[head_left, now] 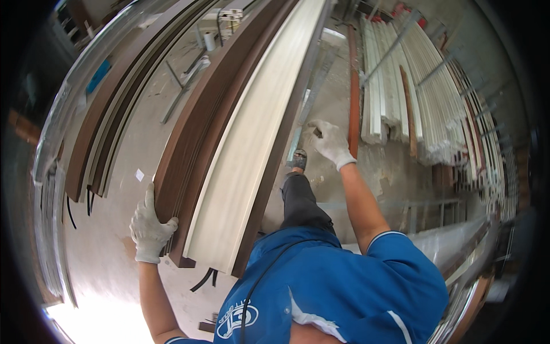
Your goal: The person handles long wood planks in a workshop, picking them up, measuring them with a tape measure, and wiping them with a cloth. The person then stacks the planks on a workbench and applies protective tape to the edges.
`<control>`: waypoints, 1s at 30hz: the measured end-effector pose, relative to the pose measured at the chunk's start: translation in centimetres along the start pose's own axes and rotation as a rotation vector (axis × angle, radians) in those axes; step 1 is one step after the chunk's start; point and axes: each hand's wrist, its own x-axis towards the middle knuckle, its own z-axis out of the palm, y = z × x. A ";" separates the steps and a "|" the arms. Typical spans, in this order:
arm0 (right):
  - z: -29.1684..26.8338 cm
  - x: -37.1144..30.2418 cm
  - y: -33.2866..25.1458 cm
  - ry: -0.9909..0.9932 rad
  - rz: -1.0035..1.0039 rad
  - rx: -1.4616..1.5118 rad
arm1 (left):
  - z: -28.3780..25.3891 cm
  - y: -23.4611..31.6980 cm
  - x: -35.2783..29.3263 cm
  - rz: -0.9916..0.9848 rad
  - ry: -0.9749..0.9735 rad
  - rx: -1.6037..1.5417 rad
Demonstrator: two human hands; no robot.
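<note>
A stack of long profiles runs away from me, with a dark brown wood-look profile (192, 114) on its left and a cream profile (252, 132) beside it. Both look like door or window frame strips. My left hand (152, 225), in a white knit glove, grips the near end of the brown profile, thumb over its edge and a finger along its outer side. Right of the stack, my right hand (330, 141), also gloved, hangs in the air apart from the profiles. Its fingers curl toward the thumb around a small dark spot that I cannot make out.
More brown profiles (103, 132) lie to the left, black straps dangling from their ends. At the right, many white profiles (395, 86) rest between metal rack posts. A reddish-brown bar (353, 86) stands before them. My shod foot (299, 158) is on the concrete floor.
</note>
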 end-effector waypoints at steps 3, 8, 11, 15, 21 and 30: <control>-0.6 5.1 1.7 0.004 -0.072 0.007 | -0.3 0.3 0.2 -0.025 0.013 -0.013; -2.5 14.3 10.3 0.004 -0.176 -0.003 | -1.9 4.0 4.2 -0.233 -0.138 -0.021; -3.8 18.6 18.7 0.013 -0.204 0.075 | -2.5 9.4 12.2 -0.333 -0.297 -0.122; -8.4 20.7 29.5 -0.071 -0.108 0.103 | -1.7 19.4 25.8 -0.348 -0.345 0.035; -18.6 19.3 44.7 0.034 0.191 0.021 | 0.7 33.1 43.5 -0.332 -0.168 0.167; -25.4 23.5 56.2 0.082 0.432 -0.094 | 3.8 41.3 58.6 -0.280 -0.034 -0.014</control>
